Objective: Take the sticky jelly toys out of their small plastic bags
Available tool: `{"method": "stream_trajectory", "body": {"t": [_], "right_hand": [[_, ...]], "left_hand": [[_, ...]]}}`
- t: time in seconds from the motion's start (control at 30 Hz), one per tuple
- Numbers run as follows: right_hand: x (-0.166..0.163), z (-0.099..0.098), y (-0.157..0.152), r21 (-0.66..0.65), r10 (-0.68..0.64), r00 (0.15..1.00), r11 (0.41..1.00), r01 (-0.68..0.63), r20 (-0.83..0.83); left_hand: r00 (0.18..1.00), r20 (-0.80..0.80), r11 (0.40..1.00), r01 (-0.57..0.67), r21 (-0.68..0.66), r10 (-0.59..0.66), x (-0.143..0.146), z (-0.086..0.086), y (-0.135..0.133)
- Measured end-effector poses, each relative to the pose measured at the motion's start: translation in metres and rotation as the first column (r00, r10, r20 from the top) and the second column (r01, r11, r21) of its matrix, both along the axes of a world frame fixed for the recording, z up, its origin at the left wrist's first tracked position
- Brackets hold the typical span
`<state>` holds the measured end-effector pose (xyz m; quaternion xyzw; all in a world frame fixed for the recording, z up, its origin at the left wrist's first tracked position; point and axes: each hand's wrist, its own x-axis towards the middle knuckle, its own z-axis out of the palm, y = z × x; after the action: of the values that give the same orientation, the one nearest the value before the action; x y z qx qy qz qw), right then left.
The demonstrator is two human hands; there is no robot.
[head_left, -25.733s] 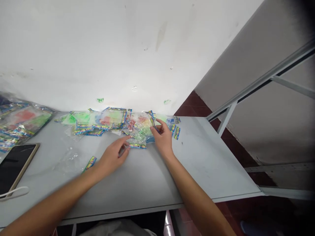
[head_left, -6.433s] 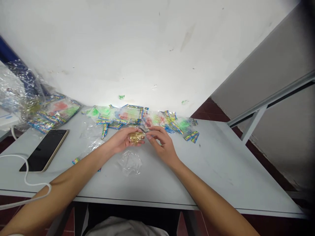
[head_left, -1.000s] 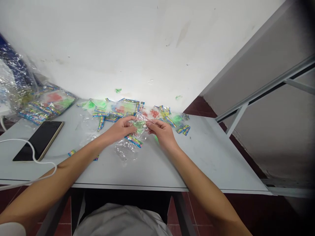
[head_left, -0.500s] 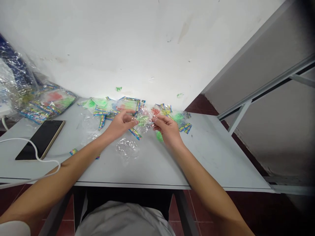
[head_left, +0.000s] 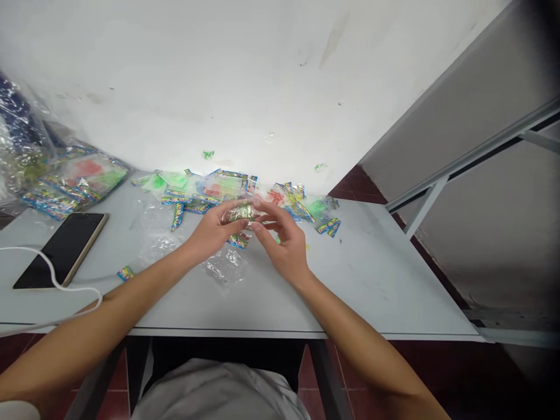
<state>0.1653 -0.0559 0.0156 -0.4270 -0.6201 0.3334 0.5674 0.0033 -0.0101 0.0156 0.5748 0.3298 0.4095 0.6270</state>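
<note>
A crinkled clear plastic bag (head_left: 242, 213) with something green inside is held up just above the table, in front of the pile. My left hand (head_left: 213, 232) grips it from the left, thumb in front and fingers behind. On the other side, my right hand (head_left: 282, 240) has its curled fingers and thumb at the bag's right edge; the exact contact is partly hidden. Beneath lies an empty-looking clear bag (head_left: 226, 267) on the table. Colourful printed packets (head_left: 227, 185) with green and red contents are spread behind my hands, and more red contents (head_left: 276, 196) show to the right.
A phone (head_left: 61, 249) lies at the left, with a white cable (head_left: 55, 274) crossing near it. Behind it stands a large clear bag of packets (head_left: 83, 181). A white wall (head_left: 262, 87) borders the table (head_left: 371, 274) at the back. Metal framing (head_left: 431, 198) stands at the right.
My hands have come closer together, with the right moving left. The bag between them is bunched smaller and sits slightly further left. The green thing under my right hand is now mostly covered.
</note>
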Motion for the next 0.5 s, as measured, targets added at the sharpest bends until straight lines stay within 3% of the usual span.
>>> {"method": "stream_trajectory", "body": {"t": [0.1, 0.23, 0.33, 0.5], "right_hand": [[0.006, -0.005, 0.005, 0.251, -0.238, 0.939, 0.952, 0.174, 0.25], [0.011, -0.012, 0.013, 0.497, -0.434, 0.809, 0.842, 0.208, 0.396], [0.013, -0.016, 0.016, 0.567, -0.472, 0.781, 0.802, 0.188, 0.408], [0.016, -0.016, 0.017, 0.536, -0.463, 0.783, 0.82, 0.2, 0.416]], "left_hand": [[0.998, 0.058, 0.999, 0.026, -0.044, -0.023, -0.005, 0.005, 0.003], [0.999, 0.004, 0.996, 0.051, -0.066, -0.051, -0.008, 0.006, 0.003], [0.996, -0.035, 0.994, 0.082, -0.077, -0.085, -0.007, 0.006, 0.002], [0.989, -0.062, 0.986, 0.129, -0.102, -0.136, -0.007, 0.01, 0.0]]}}
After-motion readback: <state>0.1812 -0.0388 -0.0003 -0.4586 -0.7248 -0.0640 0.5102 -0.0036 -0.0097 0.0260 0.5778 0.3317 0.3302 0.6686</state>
